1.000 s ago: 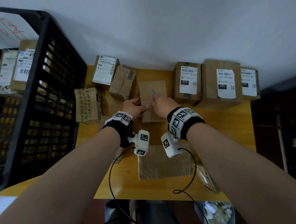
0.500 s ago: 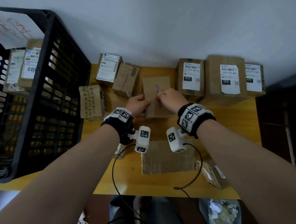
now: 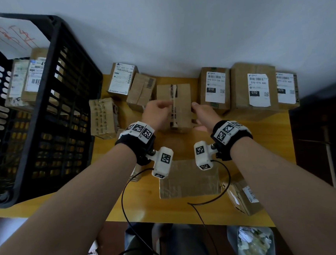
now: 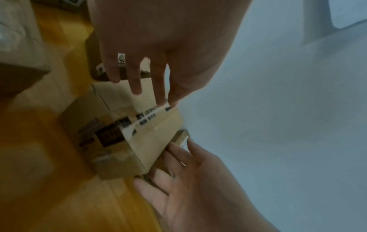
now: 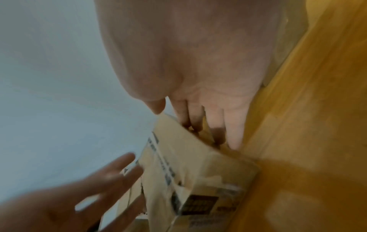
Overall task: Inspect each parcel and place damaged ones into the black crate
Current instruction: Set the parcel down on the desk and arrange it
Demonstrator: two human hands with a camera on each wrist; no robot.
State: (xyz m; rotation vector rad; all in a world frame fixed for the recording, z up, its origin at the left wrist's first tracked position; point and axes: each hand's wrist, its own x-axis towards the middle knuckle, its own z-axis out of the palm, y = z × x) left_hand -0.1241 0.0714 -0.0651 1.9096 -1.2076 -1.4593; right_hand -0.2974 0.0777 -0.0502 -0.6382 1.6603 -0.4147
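Note:
A brown cardboard parcel [image 3: 181,100] with a torn printed tape strip along its top seam sits at the middle back of the wooden table [image 3: 259,143]. My left hand [image 3: 162,108] touches its top by the tape with straight fingers [image 4: 137,84]. My right hand [image 3: 201,112] lies flat against its right side, fingers [image 5: 234,133] straight down the wall. The left wrist view shows the parcel [image 4: 151,136] between both hands. The black crate [image 3: 71,104] stands at the left and holds labelled parcels [image 3: 34,80].
Three labelled parcels [image 3: 215,87] [image 3: 257,88] [image 3: 285,87] line the back right. Others stand at the back left [image 3: 121,79] [image 3: 141,92] and beside the crate [image 3: 104,118]. A flat cardboard piece [image 3: 188,180] and a parcel [image 3: 243,195] lie near the front edge.
The parcel has been turned over: its plain face with a blue mark was up, now the taped seam is up. My hands have moved apart to its top and right side.

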